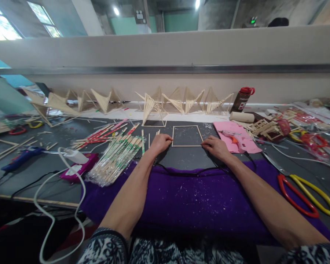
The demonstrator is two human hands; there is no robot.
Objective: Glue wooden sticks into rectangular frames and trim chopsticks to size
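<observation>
A thin wooden stick frame (186,146), four-sided, lies flat on the dark grey tabletop in front of me. My left hand (162,143) pinches its near left corner between thumb and finger. At the near right corner, my right hand (215,146) grips the frame the same way. Beside my left hand lie a few loose sticks (149,140) and a plastic pack of wrapped chopsticks (118,157). Just right of my right hand, an orange and white glue gun (231,138) rests on a pink sheet (244,141).
Stick models with twisted surfaces (151,108) line the back. A purple cloth (181,205) covers the near edge. Large scissors (297,190) lie right, a bottle (241,99) behind. On the left are a blue glue gun (23,158), a magenta power strip (78,170) and a white cable (53,216).
</observation>
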